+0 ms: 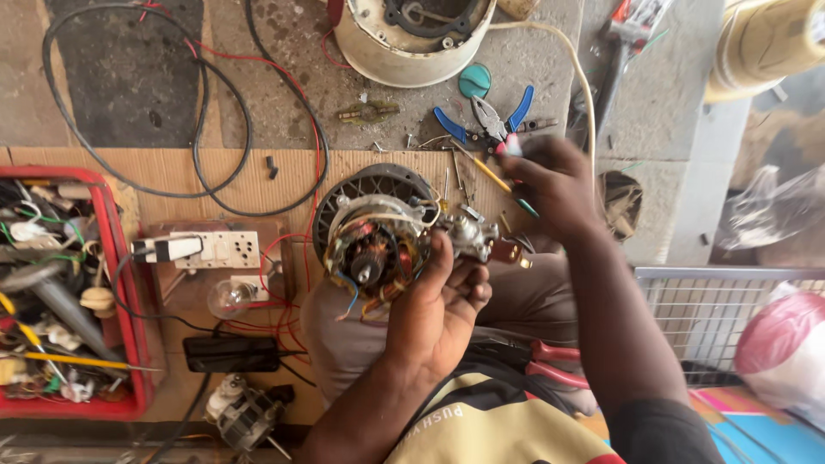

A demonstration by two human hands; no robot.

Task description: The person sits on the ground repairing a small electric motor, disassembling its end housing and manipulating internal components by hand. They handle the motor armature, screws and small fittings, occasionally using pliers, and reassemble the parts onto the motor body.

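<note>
My left hand [438,311] grips an opened electric motor [375,247] with copper windings and coloured wires, held above my lap. A small metal bracket part [474,234] sticks out on the motor's right side. My right hand [554,185] is closed on a yellow-shafted screwdriver [491,174] whose tip points toward the motor's upper right. A round wire fan guard [365,186] lies just behind the motor.
Blue-handled pliers [485,116] and screws lie on the concrete beyond. A white round housing [412,39] stands at the top. A red crate [112,283] of tools sits left, beside a switch board [219,249] with a bulb [230,298]. Red-handled pliers [554,363] rest on my lap. A wire basket [713,301] is on the right.
</note>
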